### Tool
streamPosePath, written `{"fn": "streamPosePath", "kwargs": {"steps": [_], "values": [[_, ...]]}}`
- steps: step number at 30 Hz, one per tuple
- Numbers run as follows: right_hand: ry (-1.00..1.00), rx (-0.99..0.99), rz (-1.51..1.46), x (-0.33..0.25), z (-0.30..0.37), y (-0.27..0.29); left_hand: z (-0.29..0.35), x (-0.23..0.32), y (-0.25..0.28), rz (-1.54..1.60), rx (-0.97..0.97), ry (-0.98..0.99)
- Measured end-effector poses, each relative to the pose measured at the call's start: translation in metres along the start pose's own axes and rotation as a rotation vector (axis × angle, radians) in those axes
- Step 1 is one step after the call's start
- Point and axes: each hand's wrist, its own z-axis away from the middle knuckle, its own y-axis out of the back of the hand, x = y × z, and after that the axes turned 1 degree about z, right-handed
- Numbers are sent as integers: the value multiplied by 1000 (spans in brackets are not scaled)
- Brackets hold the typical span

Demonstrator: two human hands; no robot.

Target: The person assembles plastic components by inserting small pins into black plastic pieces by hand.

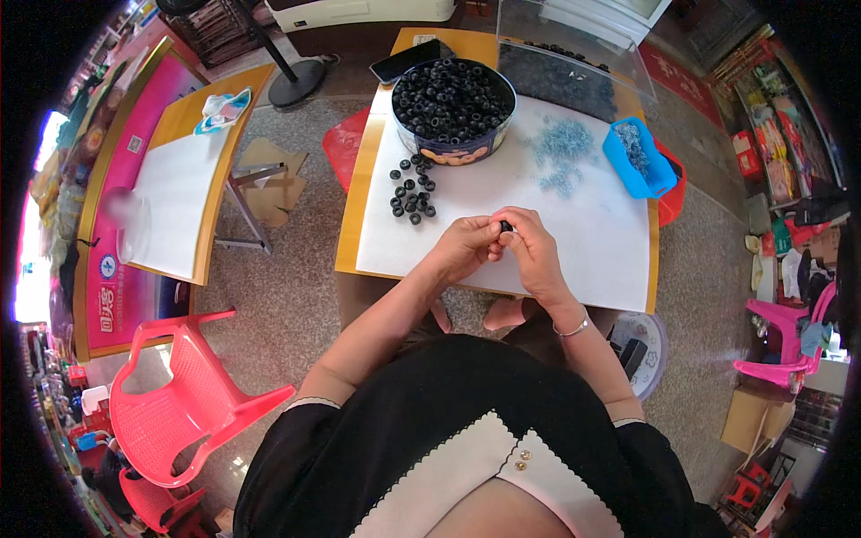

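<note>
Over the near side of the white-topped table (395, 255), my left hand (469, 245) and my right hand (534, 253) meet fingertip to fingertip. Between them they pinch a small black ring-shaped piece (507, 226), partly covered by the fingers. To the left lies a loose group of like black rings (413, 197). Behind these stands a round printed tub (462, 154) heaped with more black rings (453, 99). Small, clear bluish pieces (563, 148) are spread on the white sheet beyond my right hand. A blue plastic basket (659, 186) at the right edge holds more of them.
A dark phone (408, 61) lies behind the tub. At the far right corner sits a clear box (574, 85) with dark pieces inside. Red stools show beside the table. To the left are a pink armchair (184, 394) and a second table (175, 202).
</note>
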Motion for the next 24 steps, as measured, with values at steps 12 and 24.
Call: {"fn": "streamPosePath", "kwargs": {"steps": [12, 24], "values": [[-120, 98, -329, 1, -2, -4, -2, -2, 4, -8, -32, 2], [-200, 29, -432, -2, -2, -1, -1, 0, -3, -51, 25, -8]]}}
